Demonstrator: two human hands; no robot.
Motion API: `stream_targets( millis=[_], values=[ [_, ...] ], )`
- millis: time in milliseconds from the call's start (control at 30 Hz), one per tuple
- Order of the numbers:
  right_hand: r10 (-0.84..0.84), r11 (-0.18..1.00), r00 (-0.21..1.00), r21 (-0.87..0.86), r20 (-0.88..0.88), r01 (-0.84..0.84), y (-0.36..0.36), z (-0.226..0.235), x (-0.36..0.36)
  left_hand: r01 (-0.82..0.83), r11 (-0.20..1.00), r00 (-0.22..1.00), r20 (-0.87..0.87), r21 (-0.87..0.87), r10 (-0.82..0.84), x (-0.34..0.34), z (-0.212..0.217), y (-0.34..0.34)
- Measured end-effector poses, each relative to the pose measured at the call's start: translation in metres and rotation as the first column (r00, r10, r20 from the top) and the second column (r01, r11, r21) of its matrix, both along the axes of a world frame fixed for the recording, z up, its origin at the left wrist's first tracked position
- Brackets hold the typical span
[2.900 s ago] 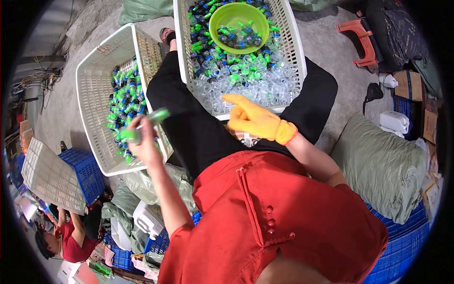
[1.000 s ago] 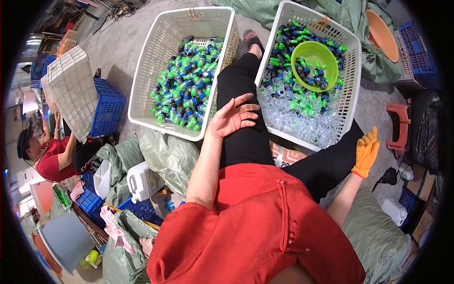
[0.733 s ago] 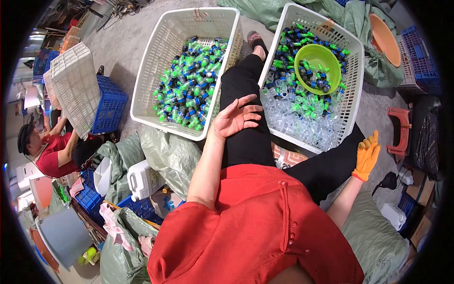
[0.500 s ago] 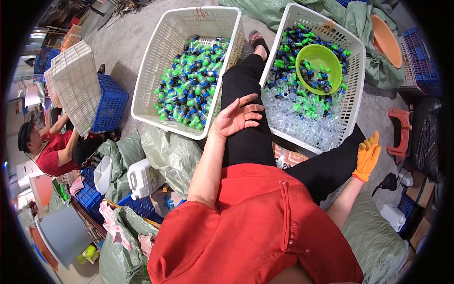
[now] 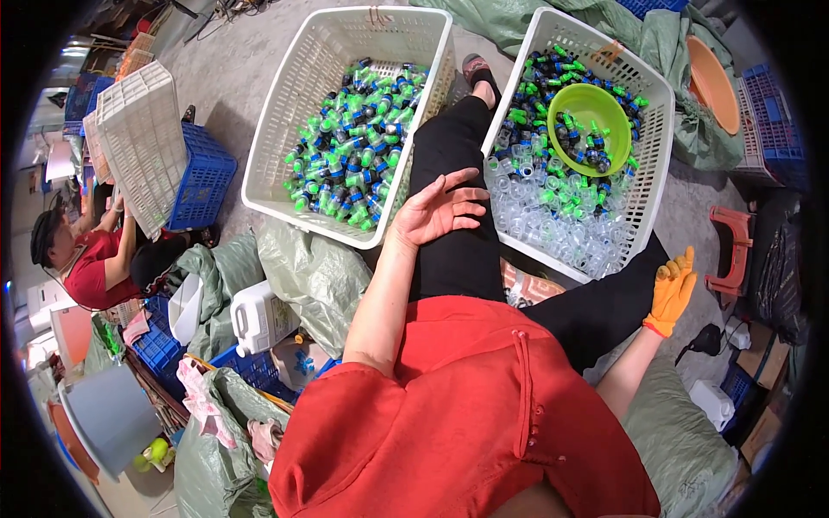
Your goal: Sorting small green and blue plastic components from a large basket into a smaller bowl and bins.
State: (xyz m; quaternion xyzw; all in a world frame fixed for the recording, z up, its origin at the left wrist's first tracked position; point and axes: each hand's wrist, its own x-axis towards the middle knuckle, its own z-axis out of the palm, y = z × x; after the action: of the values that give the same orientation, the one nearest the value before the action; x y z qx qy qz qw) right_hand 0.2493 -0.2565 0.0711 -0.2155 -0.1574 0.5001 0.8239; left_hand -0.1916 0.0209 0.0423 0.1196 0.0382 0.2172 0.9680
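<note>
Resting half-spread, left grip over thigh, right grip beside knee

text: none legible | numbers: none legible | signs: none legible

Grn/blk/blue pcs loose in 2 wht crates, clr cups in rt one

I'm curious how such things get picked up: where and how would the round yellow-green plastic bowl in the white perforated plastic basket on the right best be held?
By opposite edges of the bowl, probably from above: its round rim is exposed, while the walls of the basket stand around it. Small green and dark pieces lie inside, so a steady hold seems wise.
</note>
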Motion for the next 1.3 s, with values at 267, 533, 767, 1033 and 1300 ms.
stream_targets(
  millis=[267,533,767,1033,1300],
  values=[
    [0.05,0.998,0.999,0.034,-0.003,-0.05,-0.004,-0.005,0.004,0.024,0.999,0.998,0.055,-0.046,-0.022,0.002,-0.018,-0.001],
    [0.053,0.998,0.998,-0.044,-0.023,-0.054,-0.003,0.002,0.005,0.151,0.988,0.988,-0.044,0.029,-0.15,0.001,-0.012,0.008],
    [0.055,0.998,0.998,0.008,-0.039,-0.055,0.004,0.003,-0.002,0.234,0.971,0.972,-0.032,0.059,-0.232,0.005,-0.012,0.011],
    [0.069,0.997,0.996,0.042,-0.062,-0.066,0.004,0.008,-0.005,0.204,0.978,0.979,-0.024,0.049,-0.203,0.007,-0.012,0.012],
    [0.041,0.999,0.999,-0.019,0.02,-0.041,0.008,0.008,0.003,0.233,0.972,0.972,0.032,-0.018,-0.233,0.009,-0.015,0.011]
  ],
)
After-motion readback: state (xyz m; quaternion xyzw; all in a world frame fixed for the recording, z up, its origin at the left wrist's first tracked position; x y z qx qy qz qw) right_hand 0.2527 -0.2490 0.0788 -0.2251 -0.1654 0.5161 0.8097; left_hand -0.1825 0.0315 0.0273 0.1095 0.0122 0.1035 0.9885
